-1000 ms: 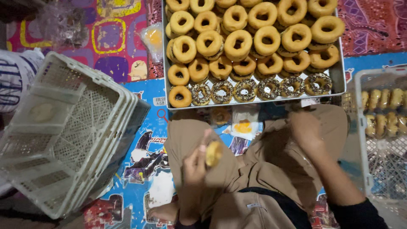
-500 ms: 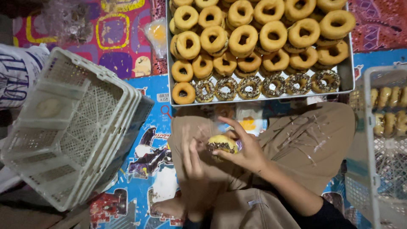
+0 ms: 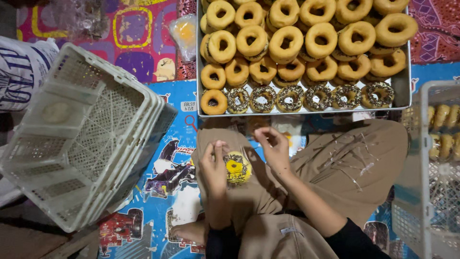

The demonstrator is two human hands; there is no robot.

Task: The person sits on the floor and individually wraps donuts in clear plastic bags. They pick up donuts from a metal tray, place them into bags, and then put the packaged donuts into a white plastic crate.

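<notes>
My left hand (image 3: 213,165) holds a sprinkle-topped doughnut in a clear plastic wrapper (image 3: 236,167) over my lap. My right hand (image 3: 273,146) hovers just right of it, fingers curled and pinching at the wrapper's upper edge. A metal tray (image 3: 403,94) lies on the floor beyond my knees. It is piled with plain ring doughnuts (image 3: 285,44), and a row of chocolate-sprinkled doughnuts (image 3: 291,98) lines its near edge.
A stack of white plastic crates (image 3: 81,134) lies tilted at the left. Another white crate (image 3: 431,168) at the right holds wrapped doughnuts. Clear wrappers (image 3: 352,156) lie on my right thigh. A colourful mat (image 3: 158,163) covers the floor; a bare foot (image 3: 189,232) shows below.
The doughnut passed into my left hand alone and now sits flat in its wrapper. My right hand let go of it and rose to the wrapper's top edge.
</notes>
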